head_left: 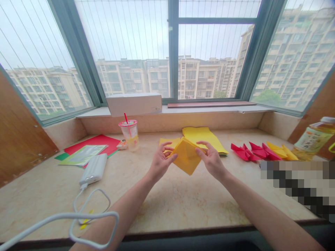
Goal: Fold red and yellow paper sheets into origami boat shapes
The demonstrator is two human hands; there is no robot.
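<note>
A folded sheet of orange-yellow paper (186, 158) hangs just above the stone counter (183, 202), held between both hands. My left hand (159, 162) pinches its left corner with thumb and fingers closed on it. My right hand (212, 160) grips its right edge, fingers curled over the top. Behind the folded sheet lies a stack of flat yellow paper (202, 137), and a smaller yellow sheet (167, 142) rests to its left.
Folded red paper figures (250, 151) and yellow ones (281, 151) sit at the right, near a drink bottle (315, 137). A plastic cup with a red straw (129, 134), red and green sheets (99, 143), a white power bank (94, 169) with its cable (91, 216) lie left. A white box (134, 104) sits on the sill.
</note>
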